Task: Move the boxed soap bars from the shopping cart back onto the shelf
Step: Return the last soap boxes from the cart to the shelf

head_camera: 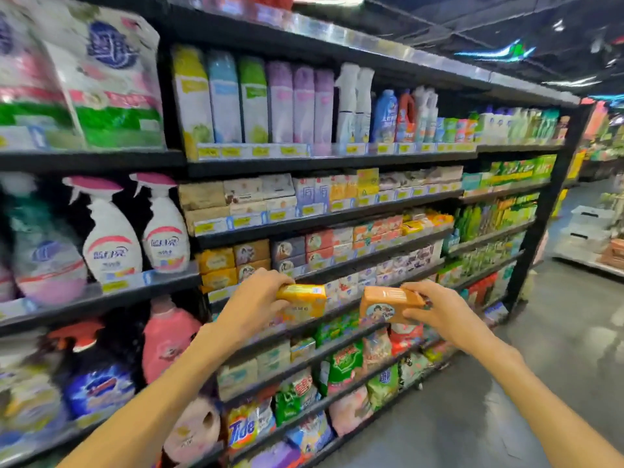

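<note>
Both arms reach toward a black store shelving unit [337,162], each hand carrying one boxed soap bar in front of the soap rows. The left hand [260,295] curls its fingers over the top of a yellow soap box [304,302], thumb underneath, holding it level just in front of the shelf edge below the stacked yellow and brown soap boxes [236,261]. The right hand [435,310] grips an orange soap box [385,304] from its right end, fingers wrapped over the top and thumb along the lower edge; the printed face with a cartoon figure tilts toward the camera. The two boxes are held near each other but apart, at about the same height, neither resting on a shelf. Behind them, the shelf tiers hold tightly packed rows of boxed soaps [337,248] in purple, red, orange and white. The tier above carries beige and white cartons [236,197]. The top tier holds tall air-freshener cans [253,99] and spray bottles [354,103]. To the left, a bay holds white trigger-spray cleaner bottles [135,231] with pink heads, and above it packs of tissue rolls [101,79]. Lower tiers carry bags of washing powder [341,366], including a Tide bag [246,427], and a pink detergent bottle [169,336]. The shopping cart is out of view.
</note>
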The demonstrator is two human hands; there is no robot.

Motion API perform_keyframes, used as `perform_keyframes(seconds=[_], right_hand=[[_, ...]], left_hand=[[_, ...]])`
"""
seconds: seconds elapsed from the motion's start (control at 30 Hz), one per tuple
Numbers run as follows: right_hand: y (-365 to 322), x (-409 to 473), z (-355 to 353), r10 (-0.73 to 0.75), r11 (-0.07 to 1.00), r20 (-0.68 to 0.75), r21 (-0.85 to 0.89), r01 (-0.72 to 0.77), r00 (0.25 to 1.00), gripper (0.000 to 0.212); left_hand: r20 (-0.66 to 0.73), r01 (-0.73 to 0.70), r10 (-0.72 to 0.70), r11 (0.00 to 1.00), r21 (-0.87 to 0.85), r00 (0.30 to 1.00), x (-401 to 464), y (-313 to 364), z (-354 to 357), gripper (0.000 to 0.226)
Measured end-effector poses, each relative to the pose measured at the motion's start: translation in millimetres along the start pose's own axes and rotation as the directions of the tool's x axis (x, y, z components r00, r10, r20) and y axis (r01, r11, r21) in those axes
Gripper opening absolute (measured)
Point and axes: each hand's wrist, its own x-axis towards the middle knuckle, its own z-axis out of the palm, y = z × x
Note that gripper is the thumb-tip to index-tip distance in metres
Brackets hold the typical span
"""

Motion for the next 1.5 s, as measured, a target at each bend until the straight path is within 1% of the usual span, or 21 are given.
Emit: perform_keyframes(seconds=[0.07, 0.17, 0.23, 0.3, 0.4, 0.5, 0.6, 0.67, 0.73, 0.83, 0.9, 1.03, 1.2, 1.27, 1.37, 1.5], right_hand=[[3.7, 41.0, 6.0, -0.055, 0.998, 0.052, 0.017, 0.054, 0.997, 0.050], [2.2, 95.6, 20.5, -0.183, 0.983, 0.139, 0.034, 0.180, 0.973, 0.047], [-3.8, 125.7, 31.5, -0.241, 0.971, 0.160, 0.048, 0.236, 0.957, 0.048], [-12.2, 150.0, 43.7, -0.293, 0.955, 0.185, 0.089, 0.281, 0.938, 0.044], [-25.7, 186.4, 63.4, -0.384, 0.923, 0.216, 0.108, 0.369, 0.898, 0.039], [-39.5, 216.7, 83.3, -0.444, 0.896, 0.229, 0.129, 0.425, 0.866, 0.041], [-51.7, 240.3, 104.2, -0.465, 0.885, 0.221, 0.150, 0.442, 0.857, 0.046], [-57.9, 249.6, 113.0, -0.477, 0.878, 0.224, 0.165, 0.450, 0.850, 0.046], [-63.4, 261.7, 122.1, -0.497, 0.868, 0.232, 0.159, 0.471, 0.836, 0.046], [-72.1, 276.1, 135.9, -0.509, 0.861, 0.231, 0.170, 0.480, 0.829, 0.038], [-75.0, 284.9, 146.8, -0.516, 0.856, 0.225, 0.174, 0.487, 0.827, 0.034], [-79.5, 296.8, 163.5, -0.526, 0.850, 0.236, 0.190, 0.492, 0.817, 0.034], [-85.8, 312.3, 173.5, -0.545, 0.837, 0.225, 0.201, 0.509, 0.807, 0.041], [-86.8, 317.2, 177.6, -0.561, 0.826, 0.217, 0.208, 0.524, 0.799, 0.038], [-89.5, 321.9, 185.0, -0.577, 0.815, 0.209, 0.218, 0.537, 0.790, 0.037], [-93.1, 324.8, 197.8, -0.575, 0.816, 0.202, 0.212, 0.538, 0.793, 0.043]], left_hand=[[-0.022, 0.082, -0.081, 0.996, 0.044, 0.996, 6.7, -9.0, 0.8, 0.031], [-0.056, 0.199, -0.194, 0.976, 0.094, 0.979, 11.2, -23.7, 0.5, 0.037], [-0.080, 0.274, -0.266, 0.955, 0.112, 0.961, 11.3, -34.4, -0.1, 0.039], [-0.095, 0.343, -0.333, 0.931, 0.126, 0.938, 10.8, -44.5, -0.9, 0.039], [-0.133, 0.421, -0.404, 0.893, 0.156, 0.905, 13.4, -60.2, 0.7, 0.040], [-0.161, 0.473, -0.446, 0.853, 0.220, 0.880, 18.0, -80.4, 5.8, 0.046], [-0.173, 0.494, -0.463, 0.817, 0.297, 0.869, 26.6, -105.6, 12.4, 0.048], [-0.187, 0.508, -0.473, 0.804, 0.309, 0.861, 30.0, -118.9, 15.6, 0.048], [-0.194, 0.525, -0.488, 0.806, 0.273, 0.851, 34.7, -131.5, 22.3, 0.048], [-0.179, 0.544, -0.516, 0.813, 0.207, 0.838, 42.4, -145.0, 34.4, 0.047], [-0.168, 0.557, -0.531, 0.804, 0.210, 0.830, 45.9, -152.4, 44.1, 0.047], [-0.147, 0.596, -0.579, 0.760, 0.259, 0.802, 50.0, -164.8, 58.5, 0.048], [-0.179, 0.624, -0.602, 0.707, 0.332, 0.778, 57.2, -173.1, 65.8, 0.045], [-0.181, 0.633, -0.614, 0.684, 0.362, 0.768, 58.5, -177.0, 68.4, 0.041], [-0.176, 0.620, -0.610, 0.666, 0.414, 0.773, 56.0, -185.6, 74.8, 0.038], [-0.149, 0.603, -0.615, 0.643, 0.473, 0.774, 49.7, -194.7, 89.9, 0.034]])
